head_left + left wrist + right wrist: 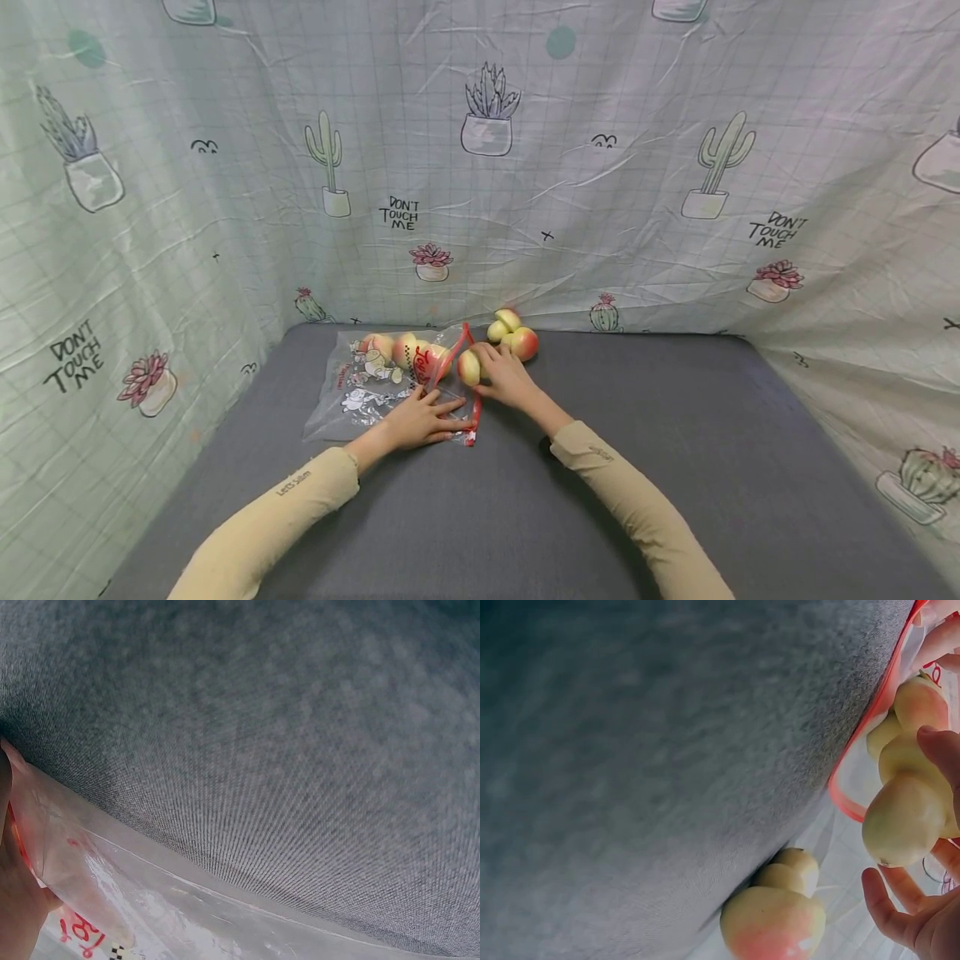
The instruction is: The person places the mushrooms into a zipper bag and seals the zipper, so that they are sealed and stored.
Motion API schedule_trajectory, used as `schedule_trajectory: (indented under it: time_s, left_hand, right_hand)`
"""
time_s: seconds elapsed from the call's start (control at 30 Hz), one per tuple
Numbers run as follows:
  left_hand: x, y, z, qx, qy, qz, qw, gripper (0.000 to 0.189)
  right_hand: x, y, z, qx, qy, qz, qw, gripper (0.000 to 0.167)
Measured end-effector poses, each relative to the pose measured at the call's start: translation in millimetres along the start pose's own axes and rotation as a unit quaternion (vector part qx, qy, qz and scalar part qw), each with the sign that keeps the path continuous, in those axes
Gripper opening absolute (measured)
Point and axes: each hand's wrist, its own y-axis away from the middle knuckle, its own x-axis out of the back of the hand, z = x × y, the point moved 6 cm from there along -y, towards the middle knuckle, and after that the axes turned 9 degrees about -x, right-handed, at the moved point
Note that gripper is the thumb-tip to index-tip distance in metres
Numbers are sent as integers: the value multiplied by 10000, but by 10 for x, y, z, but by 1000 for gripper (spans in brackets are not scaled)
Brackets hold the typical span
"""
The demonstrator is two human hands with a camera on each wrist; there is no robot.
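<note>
A clear plastic zip bag (330, 408) with a red zipper edge and printed pictures lies on the table, several yellow-and-red fruits (378, 346) inside it. My left hand (422, 419) rests over the bag near its mouth, fingers spread and fairly straight. The left wrist view catches only part of that hand (19, 907) beside the clear film. At the mouth, my right hand (510, 379) holds a pale yellow fruit (469, 367) between thumb and fingers. The right wrist view shows this fruit (904, 821) by the red edge, with more fruit (921, 703) behind it.
A small group of yellow-and-red fruits (523, 342) sits just beyond my right hand, close to the back curtain (570, 250). Dark grey cloth covers the table (480, 525). Printed curtain also stands along the left and right sides.
</note>
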Motion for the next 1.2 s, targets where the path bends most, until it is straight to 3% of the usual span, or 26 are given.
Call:
schedule_trajectory:
  time_s: [0.4,1.2]
  left_hand:
    - [-10,-12,24,-12,103,51,9999,41]
    - [-8,3,14,49,69,-41,10000,41]
  right_hand:
    - [-160,-75,-38,-228,314,-469,9981,66]
    - [-225,-123,-55,-454,814,-657,9935,67]
